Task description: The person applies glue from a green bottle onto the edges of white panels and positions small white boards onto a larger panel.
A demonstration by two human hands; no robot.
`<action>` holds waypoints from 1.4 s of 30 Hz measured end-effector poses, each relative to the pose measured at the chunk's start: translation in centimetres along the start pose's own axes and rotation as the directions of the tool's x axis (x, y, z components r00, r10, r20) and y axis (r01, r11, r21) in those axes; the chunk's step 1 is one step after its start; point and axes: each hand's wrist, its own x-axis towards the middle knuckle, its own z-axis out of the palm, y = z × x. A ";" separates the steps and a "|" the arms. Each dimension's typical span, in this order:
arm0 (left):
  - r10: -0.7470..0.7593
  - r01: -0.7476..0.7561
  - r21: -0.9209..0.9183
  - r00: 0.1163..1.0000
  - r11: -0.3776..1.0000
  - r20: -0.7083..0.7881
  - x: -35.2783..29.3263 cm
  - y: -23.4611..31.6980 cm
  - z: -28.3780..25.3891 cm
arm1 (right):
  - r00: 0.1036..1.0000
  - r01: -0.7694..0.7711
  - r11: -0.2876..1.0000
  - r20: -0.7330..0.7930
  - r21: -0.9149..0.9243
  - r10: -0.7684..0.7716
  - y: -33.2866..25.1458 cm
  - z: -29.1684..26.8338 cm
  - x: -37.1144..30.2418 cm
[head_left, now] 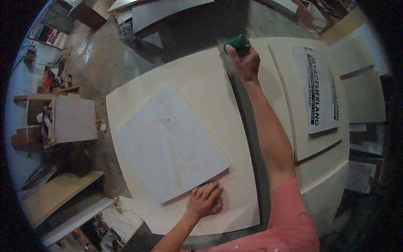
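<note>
The right hand (245, 63) reaches far out, arm straight, fingers wrapped tight round a green tool (238, 43) at the far end of the dark gap (247, 138) between two cream boards; what the tool is cannot be told from here. That gap runs as a long line from the tool back toward the body, so its long axis points nearly straight at the person, leaning a little to the right as it comes near. The left hand (205, 200) lies near the body, fingers spread flat and pressing on the big cream board (210, 80), just at the near corner of the grey sheet (168, 143) that rests tilted on top of it. The left hand holds nothing. A ring shows on one finger. The gap lies to the right of the left hand, close beside it, while the right hand sits at its far end. To the right, a printed sheet (317, 88) lies on another cream board (285, 75)
</note>
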 end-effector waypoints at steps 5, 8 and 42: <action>-0.022 0.022 0.000 0.999 1.000 0.028 -0.3 -0.1 0.0 | 1.000 -0.008 0.998 0.027 -0.059 0.009 -2.1 -2.0 -3.6; 0.002 -0.003 0.053 1.000 0.999 0.015 -0.1 0.0 -0.1 | 0.992 -0.122 0.992 0.017 0.016 0.122 -3.3 -3.1 -5.8; 0.013 -0.014 -0.025 0.998 1.000 -0.055 -0.8 -0.1 -0.2 | 0.968 -0.249 0.965 -0.046 -0.077 0.246 -14.0 -20.1 -34.2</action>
